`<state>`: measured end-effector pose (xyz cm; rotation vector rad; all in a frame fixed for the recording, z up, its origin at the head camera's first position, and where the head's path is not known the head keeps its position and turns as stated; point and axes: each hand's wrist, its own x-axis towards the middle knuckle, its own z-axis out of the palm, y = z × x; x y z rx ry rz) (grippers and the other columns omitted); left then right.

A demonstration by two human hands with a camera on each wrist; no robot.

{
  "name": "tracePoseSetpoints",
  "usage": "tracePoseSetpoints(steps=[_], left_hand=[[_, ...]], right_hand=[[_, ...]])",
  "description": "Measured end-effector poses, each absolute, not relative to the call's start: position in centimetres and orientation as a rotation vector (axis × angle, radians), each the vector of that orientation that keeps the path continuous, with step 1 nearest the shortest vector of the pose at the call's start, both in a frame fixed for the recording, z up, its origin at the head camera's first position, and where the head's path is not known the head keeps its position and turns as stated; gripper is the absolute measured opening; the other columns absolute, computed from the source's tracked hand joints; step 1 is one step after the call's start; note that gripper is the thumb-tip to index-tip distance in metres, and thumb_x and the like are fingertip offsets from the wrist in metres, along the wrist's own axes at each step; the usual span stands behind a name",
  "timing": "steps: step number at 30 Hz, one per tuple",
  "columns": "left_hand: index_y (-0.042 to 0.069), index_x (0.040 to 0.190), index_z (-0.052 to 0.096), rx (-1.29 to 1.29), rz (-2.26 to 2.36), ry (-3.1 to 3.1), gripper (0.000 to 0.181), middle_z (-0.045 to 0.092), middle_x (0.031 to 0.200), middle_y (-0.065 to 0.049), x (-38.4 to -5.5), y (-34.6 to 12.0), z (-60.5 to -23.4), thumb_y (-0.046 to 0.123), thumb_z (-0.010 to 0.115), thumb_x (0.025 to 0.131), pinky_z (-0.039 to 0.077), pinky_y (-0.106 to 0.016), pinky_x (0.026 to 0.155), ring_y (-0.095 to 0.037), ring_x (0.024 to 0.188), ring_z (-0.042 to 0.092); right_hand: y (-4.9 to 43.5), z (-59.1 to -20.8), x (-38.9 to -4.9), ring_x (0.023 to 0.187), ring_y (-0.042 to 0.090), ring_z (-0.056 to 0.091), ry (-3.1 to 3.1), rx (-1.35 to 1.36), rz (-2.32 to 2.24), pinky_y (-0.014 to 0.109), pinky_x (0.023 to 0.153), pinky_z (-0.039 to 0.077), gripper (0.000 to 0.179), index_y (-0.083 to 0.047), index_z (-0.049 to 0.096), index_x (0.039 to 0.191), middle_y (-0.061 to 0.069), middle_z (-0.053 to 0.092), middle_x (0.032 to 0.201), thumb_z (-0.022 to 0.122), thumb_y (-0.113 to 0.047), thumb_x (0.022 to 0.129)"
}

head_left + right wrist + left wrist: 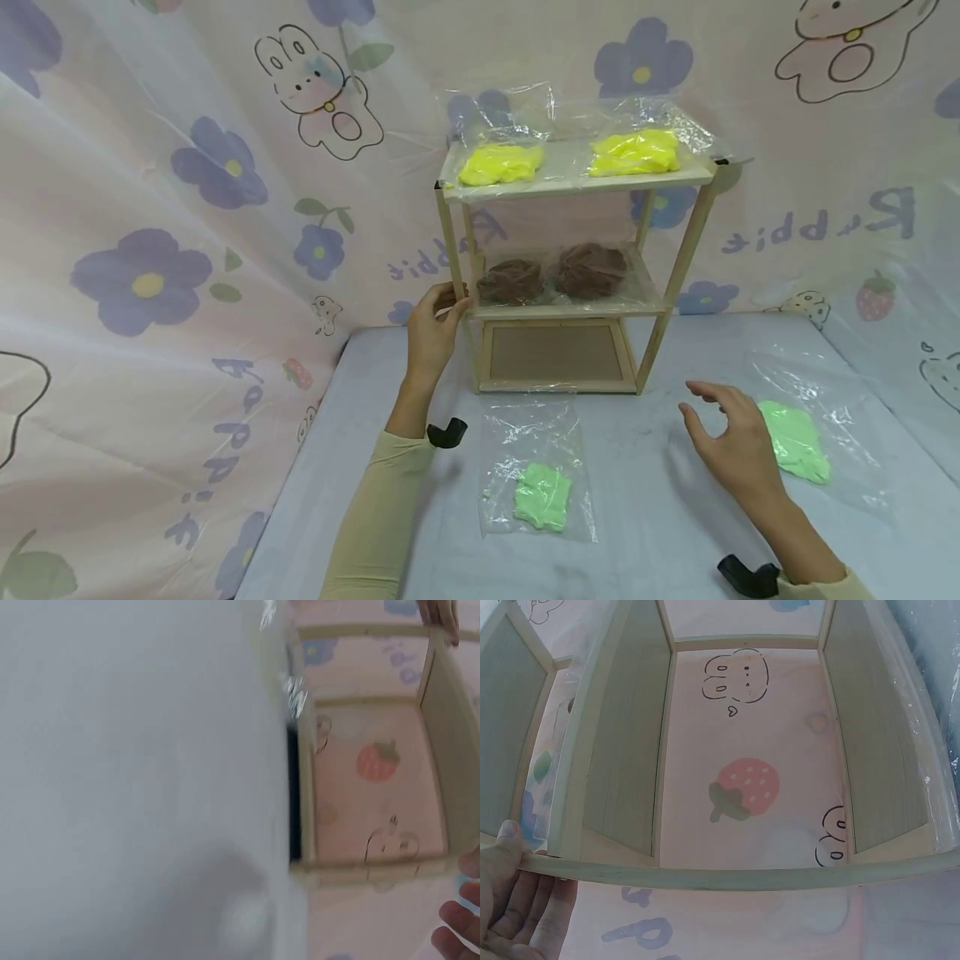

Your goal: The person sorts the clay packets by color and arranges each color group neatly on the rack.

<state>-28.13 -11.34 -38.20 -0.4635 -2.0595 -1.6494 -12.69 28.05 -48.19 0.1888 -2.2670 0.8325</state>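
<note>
A small wooden shelf rack (678,250) stands on the table. My left hand (433,329) holds its left front post beside the middle shelf; the left wrist view shows the thumb (508,840) on one side of the post and the fingers on the other. Off the rack's lower right, my right hand (738,450) hovers with thumb and fingers spread and nothing between them. Close to it lies a clear bag with a flat light-green lump (795,442). Another green lump (542,497), also bagged, lies in front of the rack.
Two bagged yellow lumps (501,164) sit on the top shelf, and two bagged brown lumps (591,271) on the middle one. At the bottom is a framed panel (558,354). A patterned cloth (247,333) hangs behind and beside the white-covered table (630,517).
</note>
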Motion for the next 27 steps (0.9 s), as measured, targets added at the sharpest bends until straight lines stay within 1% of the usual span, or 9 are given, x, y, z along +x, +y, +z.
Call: tracePoseSetpoints(steps=[6, 9, 13, 15, 19, 20, 22, 25, 27], left_hand=[[-0.002, 0.127, 0.072, -0.458, -1.619, -2.075, 0.032, 0.076, 0.119, -0.016, -28.1, -11.4, -38.2, 0.008, 0.078, 0.097, 0.063, -0.03, 0.099, -0.03, 0.113, 0.074], [-0.002, 0.127, 0.072, -0.463, -1.622, -2.071, 0.032, 0.076, 0.119, -0.017, -28.1, -11.3, -38.2, 0.007, 0.078, 0.097, 0.063, -0.03, 0.098, -0.031, 0.112, 0.074], [-0.002, 0.127, 0.072, -0.466, -1.628, -2.061, 0.032, 0.076, 0.118, -0.018, -28.1, -11.3, -38.2, 0.008, 0.079, 0.097, 0.064, -0.034, 0.099, -0.033, 0.112, 0.074], [-0.002, 0.126, 0.072, -0.465, -1.623, -2.059, 0.032, 0.076, 0.117, -0.018, -28.2, -11.3, -38.3, 0.008, 0.079, 0.096, 0.064, -0.034, 0.098, -0.032, 0.112, 0.074], [-0.002, 0.126, 0.073, -0.46, -1.612, -2.065, 0.031, 0.077, 0.117, -0.017, -28.2, -11.4, -38.3, 0.007, 0.079, 0.097, 0.064, -0.031, 0.097, -0.031, 0.112, 0.074], [-0.002, 0.126, 0.072, -0.458, -1.611, -2.067, 0.031, 0.077, 0.117, -0.017, -28.2, -11.4, -38.3, 0.007, 0.079, 0.097, 0.064, -0.03, 0.097, -0.031, 0.112, 0.074], [-0.002, 0.126, 0.072, -0.457, -1.613, -2.069, 0.031, 0.076, 0.117, -0.017, -28.2, -11.4, -38.3, 0.007, 0.079, 0.097, 0.063, -0.03, 0.097, -0.031, 0.112, 0.074], [-0.003, 0.126, 0.072, -0.46, -1.618, -2.071, 0.031, 0.076, 0.117, -0.018, -28.1, -11.4, -38.3, 0.007, 0.078, 0.098, 0.063, -0.029, 0.097, -0.031, 0.112, 0.074], [-0.003, 0.126, 0.072, -0.465, -1.624, -2.068, 0.031, 0.076, 0.118, -0.018, -28.1, -11.4, -38.2, 0.007, 0.078, 0.098, 0.063, -0.029, 0.098, -0.032, 0.113, 0.074]], right_hand=[[30.8, -49.0, -11.8, 0.101, 0.028, 0.058, -2.307, 0.072, 0.801, 0.017, 0.083, 0.039, 0.042, 0.003, 0.07, 0.126, 0.019, 0.072, 0.115, 0.082, 0.005, 0.086], [32.3, -49.3, -11.4, 0.099, 0.011, 0.055, -2.328, 0.012, 0.793, 0.021, 0.079, 0.041, 0.041, 0.003, 0.071, 0.126, 0.019, 0.072, 0.114, 0.083, 0.004, 0.086], [34.2, -49.7, -11.0, 0.097, -0.012, 0.044, -2.359, -0.07, 0.79, 0.024, 0.075, 0.04, 0.038, 0.001, 0.072, 0.125, 0.018, 0.072, 0.113, 0.082, 0.001, 0.088], [35.1, -49.8, -10.7, 0.095, -0.018, 0.04, -2.382, -0.112, 0.793, 0.023, 0.073, 0.039, 0.037, 0.002, 0.072, 0.125, 0.018, 0.072, 0.113, 0.081, -0.001, 0.089], [36.7, -50.0, -10.0, 0.092, -0.021, 0.035, -2.441, -0.18, 0.789, 0.021, 0.069, 0.038, 0.035, 0.005, 0.07, 0.125, 0.023, 0.07, 0.111, 0.079, -0.004, 0.092], [37.1, -50.1, -9.8, 0.091, -0.021, 0.036, -2.458, -0.198, 0.785, 0.021, 0.068, 0.038, 0.035, 0.006, 0.069, 0.125, 0.024, 0.07, 0.111, 0.079, -0.005, 0.093], [38.0, -50.3, -9.5, 0.092, -0.01, 0.046, -2.497, -0.233, 0.77, 0.021, 0.068, 0.038, 0.037, 0.009, 0.068, 0.126, 0.028, 0.069, 0.112, 0.078, -0.007, 0.095], [39.2, -50.5, -9.2, 0.098, 0.023, 0.06, -2.572, -0.288, 0.733, 0.034, 0.075, 0.045, 0.042, 0.012, 0.064, 0.13, 0.034, 0.066, 0.117, 0.077, -0.011, 0.097], [40.0, -50.6, -9.0, 0.103, 0.047, 0.057, -2.634, -0.32, 0.702, 0.049, 0.08, 0.046, 0.047, 0.013, 0.06, 0.132, 0.039, 0.063, 0.121, 0.076, -0.016, 0.099]])
